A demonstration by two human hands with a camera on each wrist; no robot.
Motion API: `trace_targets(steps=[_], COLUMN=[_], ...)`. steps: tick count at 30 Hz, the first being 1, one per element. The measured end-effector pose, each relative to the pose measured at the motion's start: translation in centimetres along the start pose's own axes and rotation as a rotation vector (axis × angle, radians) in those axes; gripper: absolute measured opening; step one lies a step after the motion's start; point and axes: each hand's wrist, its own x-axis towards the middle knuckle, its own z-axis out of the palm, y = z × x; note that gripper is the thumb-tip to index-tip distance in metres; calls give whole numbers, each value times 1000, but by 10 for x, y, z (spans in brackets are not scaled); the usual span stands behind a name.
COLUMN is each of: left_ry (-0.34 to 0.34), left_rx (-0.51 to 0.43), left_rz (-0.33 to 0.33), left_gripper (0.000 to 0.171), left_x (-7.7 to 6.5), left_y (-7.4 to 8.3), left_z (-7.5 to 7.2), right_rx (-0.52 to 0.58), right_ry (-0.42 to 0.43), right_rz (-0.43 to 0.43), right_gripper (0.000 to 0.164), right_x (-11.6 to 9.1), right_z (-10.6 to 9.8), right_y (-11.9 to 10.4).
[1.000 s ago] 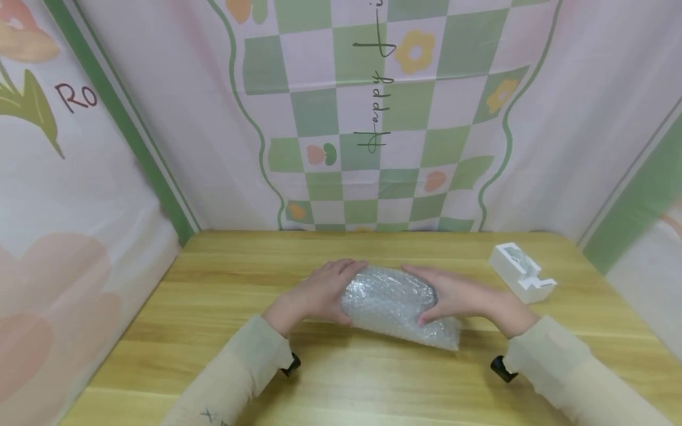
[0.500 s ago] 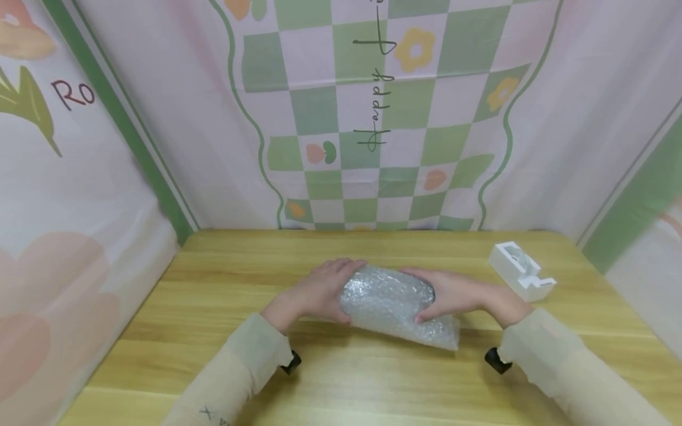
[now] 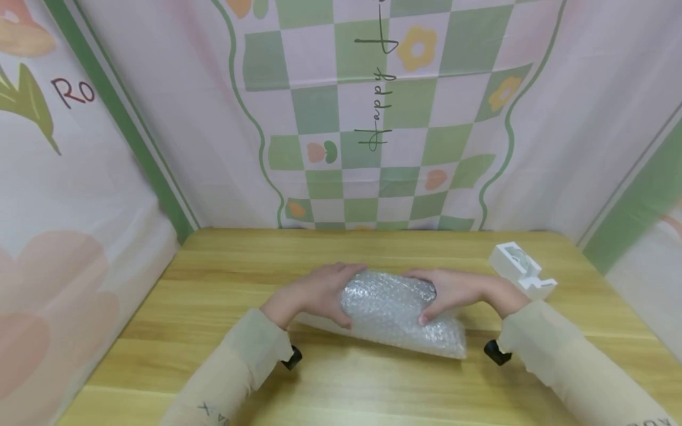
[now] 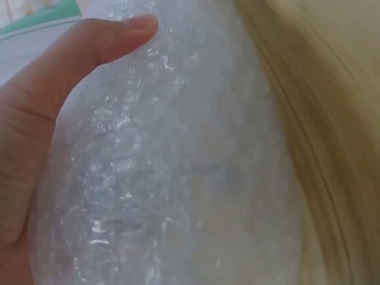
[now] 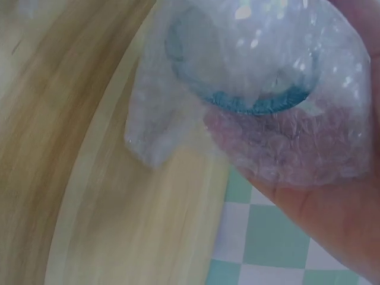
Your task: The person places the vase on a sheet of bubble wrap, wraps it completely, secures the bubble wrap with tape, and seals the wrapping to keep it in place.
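A bundle of clear bubble wrap (image 3: 391, 310) lies on the wooden table, wound around something mostly hidden. In the right wrist view a round teal rim (image 5: 261, 105) shows through the wrap at that end; its kind cannot be told. My left hand (image 3: 324, 293) grips the bundle's left end, thumb on the near side and fingers over the top. At the other end my right hand (image 3: 453, 291) holds it likewise, its thumb pressing the near face. Up close in the left wrist view, the left thumb lies on the bubble wrap (image 4: 154, 148). A loose edge of the wrap sticks out along the near side.
A white tape dispenser (image 3: 522, 269) with a roll of clear tape stands at the table's back right. The wooden table (image 3: 229, 260) ends at a patterned cloth backdrop (image 3: 357, 106), with cloth walls at both sides.
The bundle has turned slightly toward me between both hands. More of its loose near edge shows, below the left hand and at the right corner. The tape dispenser stays put.
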Motion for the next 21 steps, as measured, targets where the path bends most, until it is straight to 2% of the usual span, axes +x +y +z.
trace_targets(steps=[5,9,15,21], left_ry=[-41,-53,-75,-75], left_rx=[-32,-57,-86,-106], left_rz=[-22,-39,-62,-55], left_gripper=[118,114,113,114], left_x=[2,4,4,5], left_y=[2,1,-1,-2], left_z=[-2,-5,-7,-7], right_rx=[53,31,-98,-281], right_ry=[-27,4,115,248], right_rz=[-6,-10,-75,-161], right_gripper=[99,103,101,85], right_x=[-3,-7,-16,-24], right_z=[-1,-4,-8,0], right_y=[1,1,-9,-23])
